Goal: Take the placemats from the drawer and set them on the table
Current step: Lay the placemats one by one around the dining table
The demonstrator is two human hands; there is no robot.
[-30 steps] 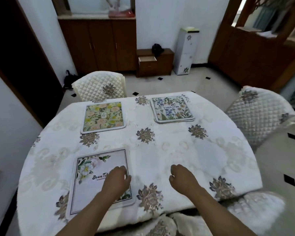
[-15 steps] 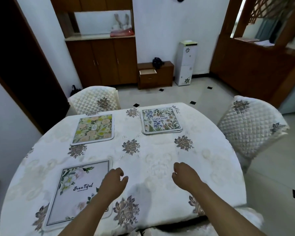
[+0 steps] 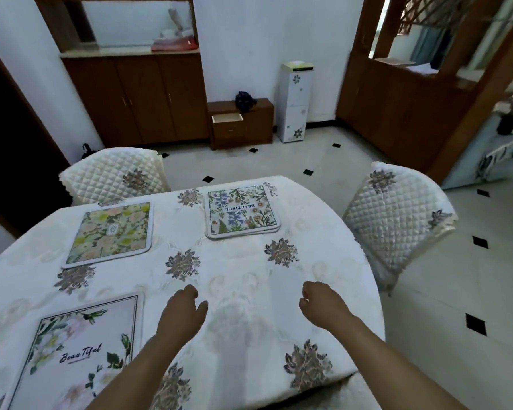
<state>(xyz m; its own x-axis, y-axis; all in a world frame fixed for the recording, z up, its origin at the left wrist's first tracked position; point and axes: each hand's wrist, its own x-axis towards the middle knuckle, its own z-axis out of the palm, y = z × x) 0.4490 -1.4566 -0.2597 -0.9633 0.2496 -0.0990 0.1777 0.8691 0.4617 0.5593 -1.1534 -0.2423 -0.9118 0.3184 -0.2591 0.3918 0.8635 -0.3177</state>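
Note:
Three floral placemats lie on the round table (image 3: pixel 243 279). A white one with "Beautiful" lettering (image 3: pixel 74 353) is at the near left, a yellow-green one (image 3: pixel 113 232) at the far left, and a blue-flowered stack (image 3: pixel 240 211) at the far middle. My left hand (image 3: pixel 184 309) hovers just right of the near mat, fingers loosely curled, holding nothing. My right hand (image 3: pixel 320 300) hangs over the table's right side, fingers curled in, also holding nothing. Across the room, the small wooden cabinet has its top drawer (image 3: pixel 227 118) pulled out.
Quilted chairs stand at the far left (image 3: pixel 113 176) and at the right (image 3: pixel 397 214) of the table. A white narrow cabinet (image 3: pixel 295 102) stands by the wall beside the drawer unit. Tiled floor lies open between table and drawer.
My left hand has lifted off the near white placemat and moved right of it. The view has tilted up toward the room; my right hand has barely moved.

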